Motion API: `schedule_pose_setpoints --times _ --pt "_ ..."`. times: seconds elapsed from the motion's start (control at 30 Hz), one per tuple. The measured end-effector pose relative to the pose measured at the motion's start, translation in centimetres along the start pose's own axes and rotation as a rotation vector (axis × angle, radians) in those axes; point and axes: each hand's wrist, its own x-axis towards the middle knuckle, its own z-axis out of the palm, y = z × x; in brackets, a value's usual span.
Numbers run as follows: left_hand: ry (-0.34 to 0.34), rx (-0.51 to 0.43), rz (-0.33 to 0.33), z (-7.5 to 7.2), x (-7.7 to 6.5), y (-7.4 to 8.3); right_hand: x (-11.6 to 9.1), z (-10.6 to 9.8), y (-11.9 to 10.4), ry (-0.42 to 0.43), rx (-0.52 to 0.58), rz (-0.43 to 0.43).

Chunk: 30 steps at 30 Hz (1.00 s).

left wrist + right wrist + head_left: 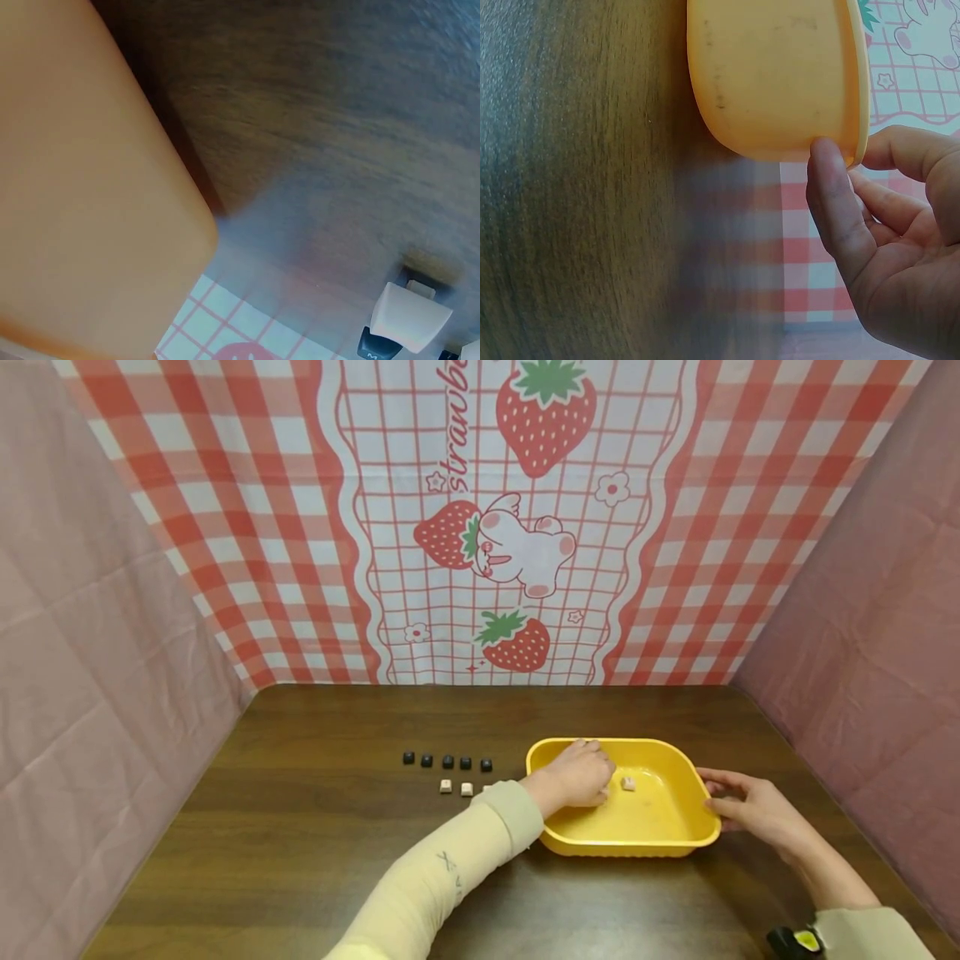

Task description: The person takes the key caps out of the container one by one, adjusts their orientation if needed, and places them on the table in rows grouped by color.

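A yellow plastic basin (637, 843) stands on the table, with a white keycap (628, 783) on its floor. My left hand (581, 772) reaches over the left rim into the basin, fingers bent downward close to that keycap. Its fingertips are mostly hidden, so whether they pinch anything is unclear. At the basin's right end, my right hand (757, 806) grips the rim between thumb and fingers; the right wrist view shows these fingers (836, 202) at the basin's corner. The left wrist view catches the basin's outer wall (97, 187) but not the hand.
Left of the basin, several black keycaps (447, 762) form a row. White keycaps (467, 789) line up in front of them, partly covered by my left sleeve (465, 852). A strawberry-print cloth (525, 552) hangs behind the wooden table (315, 827).
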Motion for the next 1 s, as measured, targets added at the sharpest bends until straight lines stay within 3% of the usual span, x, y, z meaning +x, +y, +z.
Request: schedule_pose_setpoints --times 0.63,1.0 --pt "0.018 -0.013 0.011 0.0 -0.3 -0.1 0.1 0.0 0.0 0.002 -0.018 0.004" --pt "0.057 0.013 0.005 -1.3 -1.5 -0.6 0.0 0.0 0.1 -0.004 0.009 -0.001"
